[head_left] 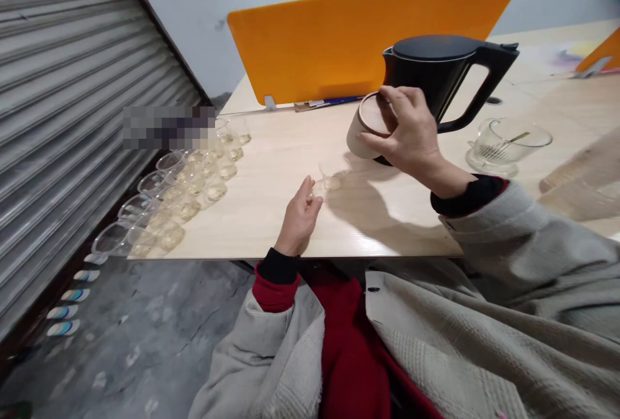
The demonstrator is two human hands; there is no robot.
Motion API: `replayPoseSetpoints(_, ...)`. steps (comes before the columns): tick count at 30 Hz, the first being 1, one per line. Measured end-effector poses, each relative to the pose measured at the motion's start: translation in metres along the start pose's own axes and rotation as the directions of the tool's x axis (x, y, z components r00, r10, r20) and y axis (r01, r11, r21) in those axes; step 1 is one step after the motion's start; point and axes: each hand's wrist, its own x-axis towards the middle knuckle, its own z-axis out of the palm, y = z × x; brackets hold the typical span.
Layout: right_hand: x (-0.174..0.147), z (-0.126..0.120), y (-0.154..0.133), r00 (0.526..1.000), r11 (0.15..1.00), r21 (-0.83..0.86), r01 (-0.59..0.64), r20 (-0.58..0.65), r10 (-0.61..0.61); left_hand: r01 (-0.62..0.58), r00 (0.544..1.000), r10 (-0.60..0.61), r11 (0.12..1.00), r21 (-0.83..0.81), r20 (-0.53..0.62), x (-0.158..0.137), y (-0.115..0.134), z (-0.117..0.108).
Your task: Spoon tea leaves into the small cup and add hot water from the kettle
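Observation:
My right hand [409,135] grips a round beige canister [359,139] with a brown, wood-like top. It holds the canister tilted above the table, in front of a black electric kettle [409,70]. Below and left of the canister stands a small clear cup [334,173], hard to see against the pale wood. My left hand [298,215] is beside that cup with its fingers stretched out and nothing in it. Whether its fingertips touch the cup I cannot tell.
Rows of clear cups [213,193] with a little pale content stand along the table's left edge. A ribbed glass vessel [513,141] with a thin stick in it stands at right, near a crumpled clear plastic wrap [586,180]. An orange divider [310,51] rises behind.

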Motion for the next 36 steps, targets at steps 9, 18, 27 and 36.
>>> replayPoseSetpoints(9, -0.066, -0.028, -0.032, 0.981, 0.969, 0.201, 0.142, 0.104, -0.166, -0.208, 0.977, 0.208, 0.978, -0.006, -0.041, -0.059, 0.021, -0.009)
replayPoseSetpoints(18, -0.114, 0.033, -0.037, 0.947, 0.955, 0.240, 0.176, 0.224, -0.231, -0.243, 0.969, 0.240, 0.969, 0.047, 0.055, -0.061, 0.016, 0.009)
replayPoseSetpoints(27, -0.105, 0.022, -0.049, 0.895, 0.964, 0.084, 0.252, 0.360, -0.265, -0.289, 0.957, 0.289, 0.956, 0.057, 0.007, -0.052, 0.022, 0.019)
replayPoseSetpoints(36, -0.107, 0.034, -0.052, 0.925, 0.964, 0.072, 0.255, 0.272, -0.265, -0.242, 0.968, 0.250, 0.954, 0.176, -0.027, -0.048, 0.026, 0.023)
